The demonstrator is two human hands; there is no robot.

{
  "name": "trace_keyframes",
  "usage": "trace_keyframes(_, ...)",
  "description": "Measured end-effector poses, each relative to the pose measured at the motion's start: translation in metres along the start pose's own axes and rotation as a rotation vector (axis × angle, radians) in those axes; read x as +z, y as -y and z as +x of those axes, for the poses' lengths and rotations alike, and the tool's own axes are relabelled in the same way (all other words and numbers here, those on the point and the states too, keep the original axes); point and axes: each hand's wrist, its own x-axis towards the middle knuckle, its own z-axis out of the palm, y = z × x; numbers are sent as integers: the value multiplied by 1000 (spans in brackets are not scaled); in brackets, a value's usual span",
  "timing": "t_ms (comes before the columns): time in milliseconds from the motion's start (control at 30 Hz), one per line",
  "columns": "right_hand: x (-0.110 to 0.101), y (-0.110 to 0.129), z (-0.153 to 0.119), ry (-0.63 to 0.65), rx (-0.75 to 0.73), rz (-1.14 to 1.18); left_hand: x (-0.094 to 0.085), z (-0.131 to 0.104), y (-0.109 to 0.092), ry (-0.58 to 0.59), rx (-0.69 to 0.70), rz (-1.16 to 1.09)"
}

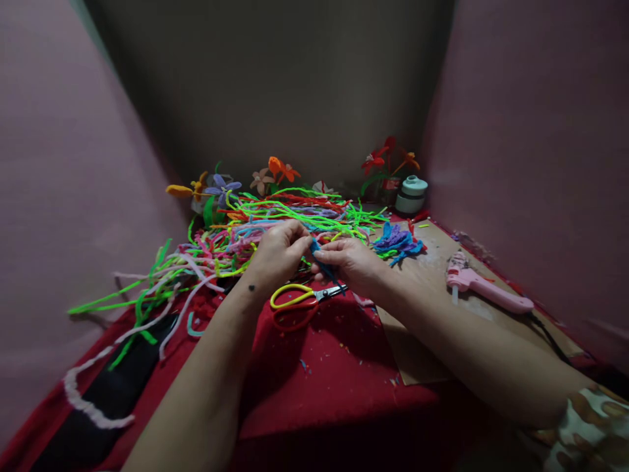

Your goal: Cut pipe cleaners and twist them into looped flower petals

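Between my two hands is a dark blue pipe cleaner (pixel 325 267), its lower end hanging down toward the scissors. My left hand (pixel 282 248) pinches its upper end between thumb and fingertips. Close beside it, my right hand (pixel 348 257) grips the same piece, with the fingers curled. Just below the hands lie scissors (pixel 293 296) with one yellow and one red handle, blades pointing right and partly under the blue end. A large heap of colourful pipe cleaners (pixel 295 211) spreads behind the hands. Right of my right hand sits a bunch of blue and purple shaped pieces (pixel 399 241).
A cardboard sheet (pixel 427 354) on the right bears a pink glue gun (pixel 491 288) with its cord. Pipe cleaner flowers (pixel 223 189) and a pale green lidded jar (pixel 411 195) stand at the back. Small scraps dot the red cloth (pixel 339 387). Pink walls rise on both sides.
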Motion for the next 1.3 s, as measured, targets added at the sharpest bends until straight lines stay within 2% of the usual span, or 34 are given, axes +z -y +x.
trace_keyframes(200,1,3,0,19,-33,0,-1,-2,2,209,-176,-433)
trace_keyframes(233,1,3,-1,14,-36,-15,1,-3,2,193,-199,-449)
trace_keyframes(400,7,7,-5,-33,-56,-194,13,-4,-1,-61,-286,-418)
trace_keyframes(500,9,7,-6,-47,-81,-277,17,-4,-2,-75,-365,-502)
trace_keyframes(633,5,3,-3,43,-80,-187,12,-3,-2,-52,-380,-582)
trace_keyframes(700,4,2,-2,63,-51,-135,10,-3,-3,-70,-348,-552)
trace_keyframes(833,4,3,-3,-23,2,-128,14,-3,-2,-134,-293,-415)
trace_keyframes(933,4,5,-3,-34,40,-113,17,-1,1,-192,-221,-261)
trace_keyframes(1067,3,5,-3,-31,95,-96,15,0,4,-139,-174,-178)
trace_keyframes(1200,1,4,-3,-14,75,-115,13,0,2,-199,-94,93)
trace_keyframes(1300,1,3,-4,21,42,-129,13,0,3,-216,-90,101)
